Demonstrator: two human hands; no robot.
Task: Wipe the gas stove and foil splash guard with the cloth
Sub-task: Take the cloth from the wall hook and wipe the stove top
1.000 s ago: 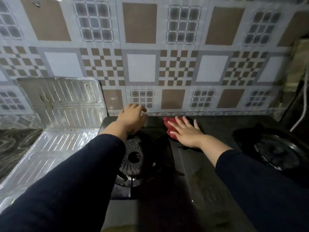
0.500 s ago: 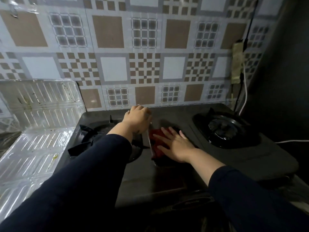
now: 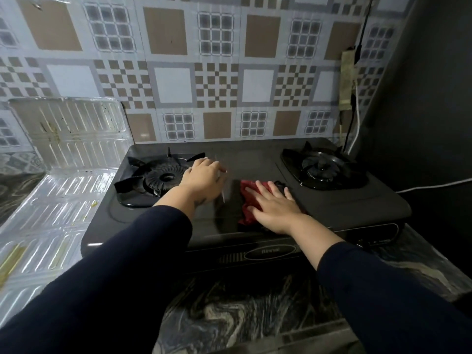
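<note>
A black two-burner gas stove (image 3: 332, 208) stands on a marbled counter against a tiled wall. My right hand (image 3: 274, 208) lies flat, fingers spread, pressing a red cloth (image 3: 249, 187) onto the stove's middle panel near the front. My left hand (image 3: 201, 180) rests with curled fingers on the stove top beside the left burner (image 3: 163, 176) and holds nothing. The foil splash guard (image 3: 69, 129) stands to the left of the stove. One panel is upright against the wall and another lies flat on the counter, both with yellowish grease marks.
The right burner (image 3: 320, 167) sits just right of the cloth. A power strip (image 3: 347, 83) with dangling cables hangs on the wall at the back right, and a white cable (image 3: 434, 186) runs along the dark right wall. The marbled countertop (image 3: 242, 310) extends in front.
My right hand has dragged the cloth from the back of the stove toward the front middle. My view has pulled back and turned right, so the whole stove shows. My left hand stays by the left burner.
</note>
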